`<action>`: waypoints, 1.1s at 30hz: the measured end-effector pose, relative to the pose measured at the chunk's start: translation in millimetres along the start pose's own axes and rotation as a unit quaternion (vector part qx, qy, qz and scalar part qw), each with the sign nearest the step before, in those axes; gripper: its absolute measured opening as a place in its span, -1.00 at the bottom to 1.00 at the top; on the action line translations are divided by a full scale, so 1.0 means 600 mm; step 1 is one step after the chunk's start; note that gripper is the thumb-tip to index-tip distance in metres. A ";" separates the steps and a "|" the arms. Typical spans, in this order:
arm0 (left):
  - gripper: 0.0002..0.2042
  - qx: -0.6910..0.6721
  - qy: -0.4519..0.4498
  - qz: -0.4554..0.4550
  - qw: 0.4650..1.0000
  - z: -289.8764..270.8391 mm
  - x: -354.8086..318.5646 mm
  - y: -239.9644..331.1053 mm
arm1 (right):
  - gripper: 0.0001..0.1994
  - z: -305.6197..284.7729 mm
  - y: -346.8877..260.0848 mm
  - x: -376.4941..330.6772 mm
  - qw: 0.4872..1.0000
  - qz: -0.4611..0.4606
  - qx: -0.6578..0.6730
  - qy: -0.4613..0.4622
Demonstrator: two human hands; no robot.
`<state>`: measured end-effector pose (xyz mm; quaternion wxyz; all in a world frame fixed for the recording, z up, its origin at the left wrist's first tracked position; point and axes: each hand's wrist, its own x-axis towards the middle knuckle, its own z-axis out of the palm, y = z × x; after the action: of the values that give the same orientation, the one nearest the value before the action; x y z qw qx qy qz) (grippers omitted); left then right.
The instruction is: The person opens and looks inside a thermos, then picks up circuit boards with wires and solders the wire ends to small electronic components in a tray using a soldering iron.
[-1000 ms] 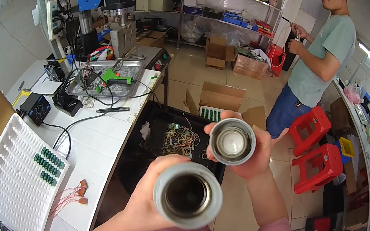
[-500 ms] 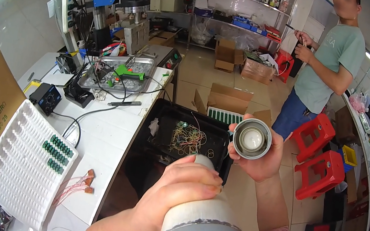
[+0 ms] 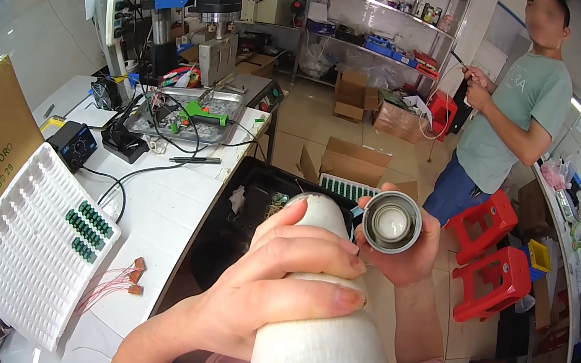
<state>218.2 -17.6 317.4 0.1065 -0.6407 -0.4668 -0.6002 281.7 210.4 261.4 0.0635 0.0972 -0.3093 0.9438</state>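
Observation:
My left hand (image 3: 283,270) is wrapped round a worn white and grey flask (image 3: 325,339). The flask slants away from me, its ridged grey end close to me at the lower edge and its narrower white end pointing forward. In my right hand (image 3: 412,261) is a round grey cup (image 3: 413,236), its mouth turned toward me and pale on the inside. The cup is just beyond the flask to the right, apart from it. My right fingers are partly hidden behind the cup.
Left, a white table (image 3: 171,199) bears a ridged white tray (image 3: 22,251) with green parts, a soldering station (image 3: 72,143) and a metal tray (image 3: 230,105). A black bin (image 3: 221,224) lies beyond the flask. Red stools (image 3: 494,283) and a standing person (image 3: 529,130) are right.
The flask has come up and its far end has tipped higher, now covering most of the wire tangle in the black bin. My left hand rose with it; the cup has barely moved.

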 end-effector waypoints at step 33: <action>-0.64 0.178 -0.027 0.027 0.983 -0.039 0.008 -0.011 | -0.49 -0.060 0.067 0.051 0.998 -0.041 -0.010 -0.056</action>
<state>196.9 -28.2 325.0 0.2228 -0.6399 -0.5514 -0.4867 239.5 201.6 216.8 0.0860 0.1616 -0.3172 0.9305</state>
